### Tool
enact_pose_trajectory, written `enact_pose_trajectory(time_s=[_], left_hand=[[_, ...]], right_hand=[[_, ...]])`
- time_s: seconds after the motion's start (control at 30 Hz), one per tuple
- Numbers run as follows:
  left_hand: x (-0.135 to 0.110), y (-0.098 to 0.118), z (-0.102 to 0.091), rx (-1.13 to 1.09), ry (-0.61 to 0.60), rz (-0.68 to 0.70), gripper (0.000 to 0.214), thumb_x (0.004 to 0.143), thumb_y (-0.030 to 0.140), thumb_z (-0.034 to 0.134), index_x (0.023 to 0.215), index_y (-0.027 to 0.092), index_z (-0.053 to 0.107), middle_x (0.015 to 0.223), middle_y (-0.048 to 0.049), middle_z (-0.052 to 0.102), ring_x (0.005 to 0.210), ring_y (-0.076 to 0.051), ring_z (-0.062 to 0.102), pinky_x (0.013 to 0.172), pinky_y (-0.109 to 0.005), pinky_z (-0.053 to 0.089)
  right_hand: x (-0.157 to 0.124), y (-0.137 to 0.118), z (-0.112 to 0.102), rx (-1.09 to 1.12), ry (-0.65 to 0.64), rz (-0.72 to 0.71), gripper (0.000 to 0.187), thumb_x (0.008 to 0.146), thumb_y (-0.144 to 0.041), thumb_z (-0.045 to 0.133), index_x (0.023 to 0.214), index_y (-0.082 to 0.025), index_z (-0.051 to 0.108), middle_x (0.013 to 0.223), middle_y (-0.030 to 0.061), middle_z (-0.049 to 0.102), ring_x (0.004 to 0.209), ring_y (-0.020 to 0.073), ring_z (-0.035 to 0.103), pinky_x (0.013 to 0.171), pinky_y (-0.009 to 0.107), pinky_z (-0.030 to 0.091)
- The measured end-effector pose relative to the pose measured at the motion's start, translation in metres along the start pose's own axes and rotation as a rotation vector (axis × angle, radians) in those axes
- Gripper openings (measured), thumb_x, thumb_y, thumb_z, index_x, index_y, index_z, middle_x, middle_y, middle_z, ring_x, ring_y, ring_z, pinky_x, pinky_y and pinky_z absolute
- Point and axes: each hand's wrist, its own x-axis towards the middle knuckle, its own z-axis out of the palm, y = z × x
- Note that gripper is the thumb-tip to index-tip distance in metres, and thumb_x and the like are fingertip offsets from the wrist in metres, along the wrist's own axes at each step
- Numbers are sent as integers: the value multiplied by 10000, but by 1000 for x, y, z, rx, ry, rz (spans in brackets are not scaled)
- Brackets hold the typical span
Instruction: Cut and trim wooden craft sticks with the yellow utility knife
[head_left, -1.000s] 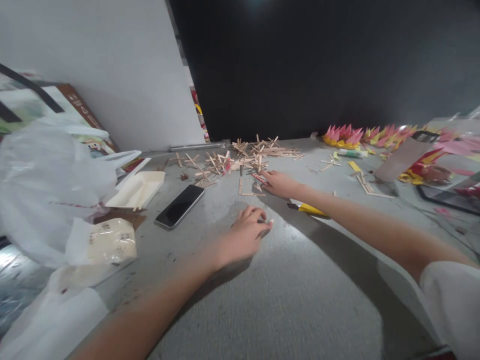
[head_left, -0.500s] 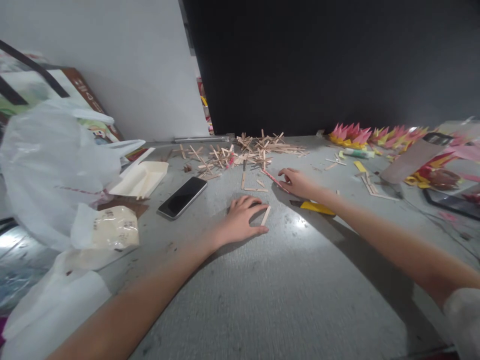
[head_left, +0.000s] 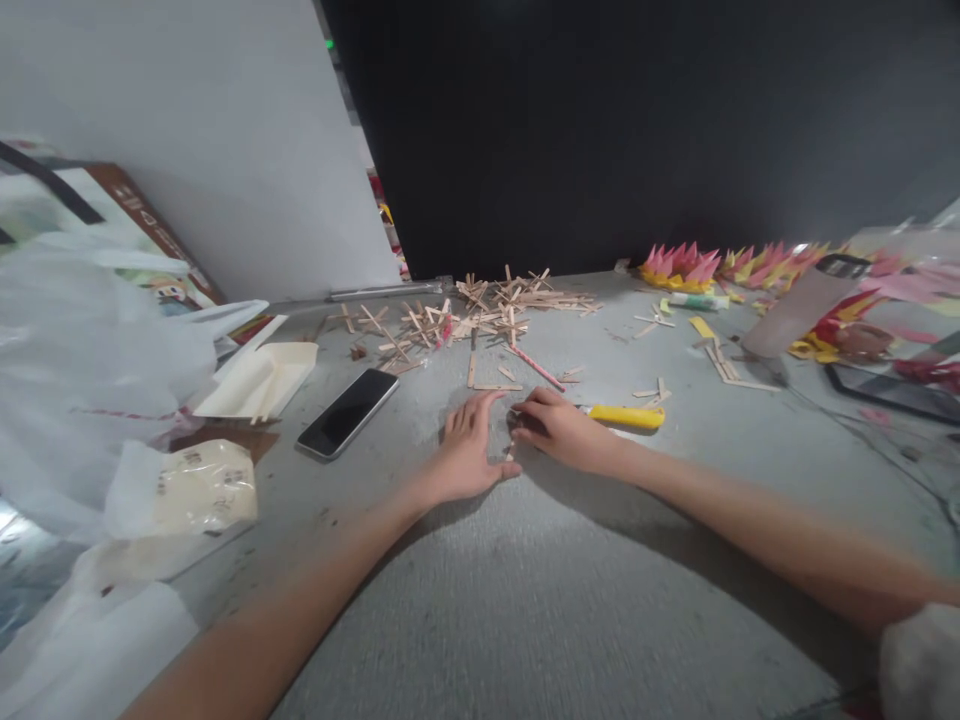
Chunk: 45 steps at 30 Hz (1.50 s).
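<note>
The right hand (head_left: pixel 559 432) is back! A second ago it was up by the stick pile (head_left: pixel 480 312) at the far edge of the bench (head_left: pixel 570 600). Now it has pulled in to the middle, just beside the left hand (head_left: pixel 466 452). The pink stick (head_left: pixel 534 367) it was touching lies alone behind it (nobody on it now), and the yellow knife (head_left: pixel 626 416) rests just beside the back of that hand.

So the work has drawn together: both hands close around one short wooden stick (head_left: pixel 511 453), lying between them at the left thumb tip.

Left grip: open, palm flat on the bench, fingers spread, holding nothing. Right grip: fingers curled down, tips toward the left hand, and I cannot tell whether they pinch anything. The phone (head_left: pixel 347 412) lies off toward the left edge.
</note>
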Motion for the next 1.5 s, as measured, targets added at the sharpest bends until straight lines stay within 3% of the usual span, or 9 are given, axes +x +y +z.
enact_pose_trajectory(time_s=[0.13, 0.37, 0.47, 0.57, 0.73, 0.87, 1.07, 1.37, 1.5], left_hand=[[-3, 0, 1, -20, 20, -23, 969, 755, 343, 872, 1522, 254, 286, 1559, -196, 426, 1452, -408, 410, 1149, -617, 323], [-4, -3, 3, -23, 58, 51, 642, 788, 347, 853, 1349, 237, 562, 1365, -126, 556, 1333, -370, 499, 1128, -598, 381], [-5, -4, 4, -34, 58, 56, 363, 835, 317, 816, 1168, 240, 692, 1382, -103, 553, 1327, -341, 492, 1137, -563, 393], [-6, -2, 2, -104, 82, 88, 73, 919, 297, 733, 931, 225, 738, 1306, -86, 624, 1283, -299, 519, 1105, -497, 428], [-6, 4, -1, -227, 130, -15, 170, 1018, 243, 553, 914, 194, 679, 914, -45, 684, 915, -202, 633, 868, -346, 493], [-8, 8, -2, -226, 96, -40, 194, 1023, 212, 506, 920, 197, 669, 844, -25, 677, 827, -179, 625, 818, -313, 467], [-13, 16, -4, -200, 127, -27, 211, 962, 141, 497, 827, 195, 650, 787, -22, 638, 765, -168, 588, 747, -289, 430], [-10, 13, -2, -301, 121, -143, 212, 983, 218, 481, 834, 202, 630, 734, 0, 639, 707, -155, 577, 719, -278, 421], [-9, 10, -2, -331, 135, -170, 229, 1018, 299, 490, 861, 198, 624, 707, 9, 640, 653, -143, 565, 690, -271, 421]], right_hand=[[1, -1, 8, 10, 1, -7, 144, 964, -288, 707, 1045, -170, 722, 1027, 108, 624, 1018, 267, 599, 913, 415, 502], [-9, 1, -7, 14, -147, 6, 130, 950, -289, 727, 1007, -200, 653, 1104, 86, 605, 1078, 261, 559, 975, 445, 410], [-8, 1, -6, 39, -149, 46, 93, 958, -260, 697, 960, -183, 645, 1120, 113, 606, 1076, 273, 530, 968, 452, 390], [-4, 0, -7, 115, -158, 61, 88, 980, -261, 650, 952, -179, 630, 1039, 94, 642, 982, 228, 560, 887, 370, 427], [-1, -6, -20, 286, -210, 141, 252, 1036, -392, 543, 932, -190, 651, 682, -31, 594, 614, 132, 507, 623, 250, 385], [-4, -11, -22, 465, -204, 184, 364, 1029, -437, 515, 821, -179, 664, 623, -23, 586, 570, 120, 489, 613, 249, 378], [-8, -14, -23, 525, -181, 137, 382, 1019, -455, 519, 807, -175, 670, 621, -13, 582, 581, 125, 482, 616, 249, 385], [-6, -18, -19, 374, -102, 164, 400, 1033, -469, 504, 810, -176, 659, 609, -28, 559, 563, 107, 431, 582, 240, 322], [1, -5, -43, 242, -102, 139, 400, 1062, -423, 434, 806, -188, 633, 635, -11, 591, 575, 117, 480, 610, 257, 345]])
